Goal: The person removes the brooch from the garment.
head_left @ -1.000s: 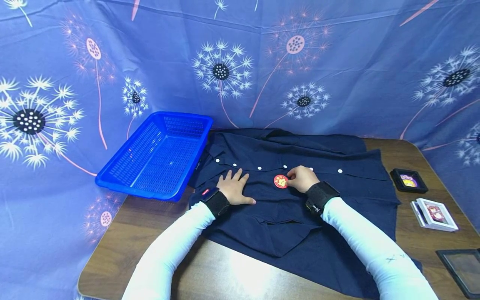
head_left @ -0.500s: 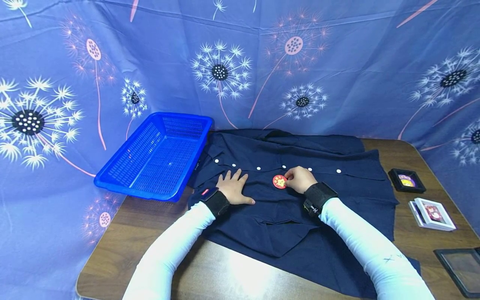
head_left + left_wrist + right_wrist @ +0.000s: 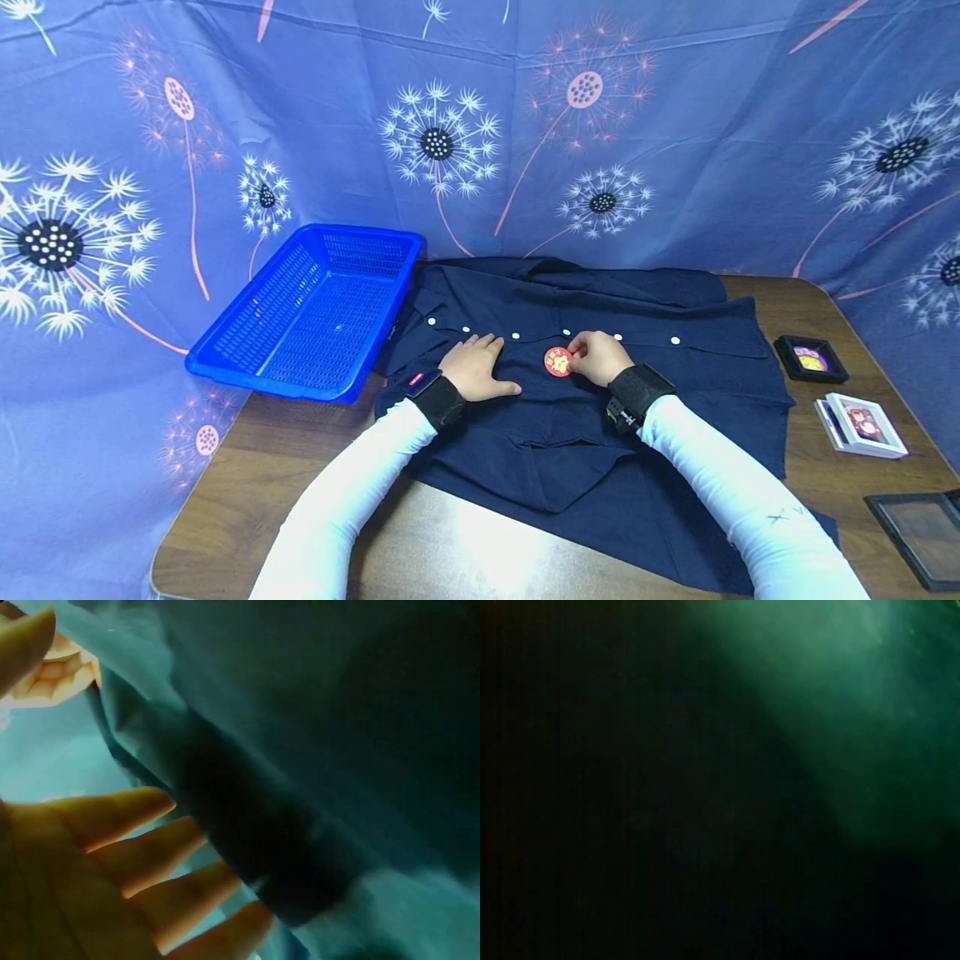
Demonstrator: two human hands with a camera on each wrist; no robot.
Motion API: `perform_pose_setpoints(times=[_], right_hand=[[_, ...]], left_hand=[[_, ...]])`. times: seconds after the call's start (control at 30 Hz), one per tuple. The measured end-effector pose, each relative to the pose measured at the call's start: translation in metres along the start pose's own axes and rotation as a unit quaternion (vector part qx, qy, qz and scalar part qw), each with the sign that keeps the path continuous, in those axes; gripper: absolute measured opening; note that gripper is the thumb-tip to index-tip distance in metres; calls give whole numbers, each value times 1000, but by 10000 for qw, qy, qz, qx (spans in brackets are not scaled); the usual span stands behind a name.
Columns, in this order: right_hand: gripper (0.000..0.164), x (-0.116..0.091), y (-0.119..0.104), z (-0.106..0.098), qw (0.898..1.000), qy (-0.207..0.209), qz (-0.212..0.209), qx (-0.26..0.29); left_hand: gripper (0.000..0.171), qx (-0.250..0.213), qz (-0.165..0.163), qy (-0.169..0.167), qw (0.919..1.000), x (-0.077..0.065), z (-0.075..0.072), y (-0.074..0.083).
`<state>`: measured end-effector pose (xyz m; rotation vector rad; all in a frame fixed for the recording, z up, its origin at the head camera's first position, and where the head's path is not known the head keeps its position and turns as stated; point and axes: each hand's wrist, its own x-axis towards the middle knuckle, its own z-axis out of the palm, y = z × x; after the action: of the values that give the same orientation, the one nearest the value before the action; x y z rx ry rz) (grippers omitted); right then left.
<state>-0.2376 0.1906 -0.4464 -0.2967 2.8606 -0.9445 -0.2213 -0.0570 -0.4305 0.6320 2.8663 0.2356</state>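
A dark navy button-up shirt [image 3: 675,392] lies spread on the table, its white buttons in a row. On the shirt front, below the buttons, is a round red badge [image 3: 557,362] with a yellow figure. My right hand [image 3: 600,358] pinches its right edge between thumb and fingers. To the left, my left hand [image 3: 474,371] hovers close over the fabric with fingers extended and thumb pointing toward the badge. In the left wrist view, that hand's palm and straight fingers [image 3: 180,862] show beside a fold of the shirt. The right wrist view is almost black, showing only dim cloth.
A blue plastic basket [image 3: 352,379] stands at the left rear. Along the right side of the wooden table [image 3: 225,517] lie a small black framed box [image 3: 787,367], white picture frames [image 3: 892,448] and a black-rimmed clear case [image 3: 885,521]. A dandelion-print curtain [image 3: 495,50] hangs behind.
My left hand, earlier spread flat on the shirt, has lifted slightly and drawn its fingers closer together. The right hand keeps its pinch on the badge, almost unmoved.
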Motion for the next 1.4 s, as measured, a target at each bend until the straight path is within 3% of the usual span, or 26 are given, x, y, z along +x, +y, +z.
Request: perform_pose_setpoints(times=[0.2,0.37,0.7,0.93,1.4], right_hand=[[27,-1,0,0,10000,-21,-15,-25],[22,-4,-3,-2,9999,3,-104,-38],[16,-7,2,-1,9985,320,-436,77],[9,-11,0,-4,9977,406,-527,100],[4,-16,-3,-7,9968,493,-629,-75]], left_hand=[[82,-302,454,399,9977,8,-2,12],[74,-580,714,467,9947,11,-4,23],[80,-323,993,-104,9945,28,8,36],[83,51,1029,-251,9944,37,22,33],[81,448,791,-491,9947,27,13,40]])
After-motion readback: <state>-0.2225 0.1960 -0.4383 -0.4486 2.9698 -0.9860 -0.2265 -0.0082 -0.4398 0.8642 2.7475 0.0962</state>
